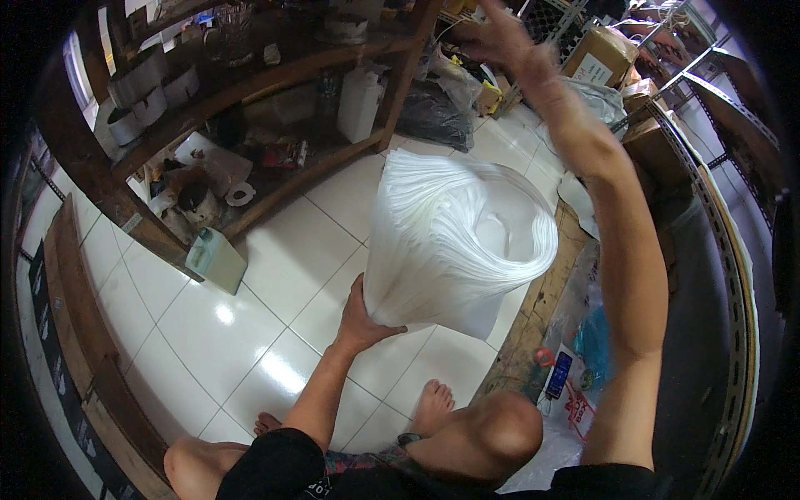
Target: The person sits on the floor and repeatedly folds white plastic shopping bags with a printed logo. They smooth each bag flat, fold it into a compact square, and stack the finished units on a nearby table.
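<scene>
A thick bundle of thin white foam sheeting [433, 242], rolled and folded in many layers, stands in front of me above the tiled floor. Its right side curls round into an open loop. My left hand [364, 323] holds the bundle low on its near left side, the thumb reaching along the bottom edge and the fingers against the side. My right hand [493, 42] is raised far out past the bundle, near the top of the view. It is away from the sheeting and smeared by motion, so its fingers cannot be made out.
A wooden shelf [258, 204] with jars and containers stands at the left. A pale green jerrycan [218, 262] sits on the floor beside it. Flattened cardboard [533, 333], plastic bags and a phone-like device [559, 372] lie at the right. Black bags [437, 112] and cartons [602, 58] are at the back.
</scene>
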Action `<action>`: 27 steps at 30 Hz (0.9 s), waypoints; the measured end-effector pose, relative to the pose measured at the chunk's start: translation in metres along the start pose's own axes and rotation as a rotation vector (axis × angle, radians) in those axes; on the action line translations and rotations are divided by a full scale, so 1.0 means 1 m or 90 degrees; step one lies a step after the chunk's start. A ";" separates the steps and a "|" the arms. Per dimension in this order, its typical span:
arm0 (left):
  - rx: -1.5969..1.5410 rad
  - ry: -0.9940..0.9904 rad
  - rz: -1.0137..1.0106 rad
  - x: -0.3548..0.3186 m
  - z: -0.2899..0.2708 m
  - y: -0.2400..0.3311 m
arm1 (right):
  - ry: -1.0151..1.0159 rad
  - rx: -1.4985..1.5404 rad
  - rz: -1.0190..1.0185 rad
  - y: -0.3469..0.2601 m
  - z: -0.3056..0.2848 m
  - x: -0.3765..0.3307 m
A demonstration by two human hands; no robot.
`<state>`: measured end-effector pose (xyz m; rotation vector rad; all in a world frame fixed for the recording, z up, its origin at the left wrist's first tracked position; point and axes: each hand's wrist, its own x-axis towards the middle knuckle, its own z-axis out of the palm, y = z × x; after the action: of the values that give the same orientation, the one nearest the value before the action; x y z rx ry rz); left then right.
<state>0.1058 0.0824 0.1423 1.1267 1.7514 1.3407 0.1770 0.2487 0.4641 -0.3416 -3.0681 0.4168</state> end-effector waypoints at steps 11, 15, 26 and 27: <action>0.015 -0.015 0.052 0.003 0.001 -0.002 | 0.080 -0.177 -0.092 -0.004 -0.008 -0.043; 0.074 0.009 0.087 0.001 -0.005 -0.016 | 0.096 -0.229 -0.165 -0.033 -0.004 -0.042; 0.037 0.005 0.055 0.001 0.004 -0.006 | 0.198 -0.034 -0.168 -0.033 -0.017 -0.038; 0.027 0.005 0.044 0.000 0.005 -0.002 | 0.194 0.005 -0.160 -0.036 -0.021 -0.040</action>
<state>0.1095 0.0844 0.1395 1.2175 1.7686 1.3563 0.2099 0.2109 0.4938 -0.0141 -2.7613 0.3312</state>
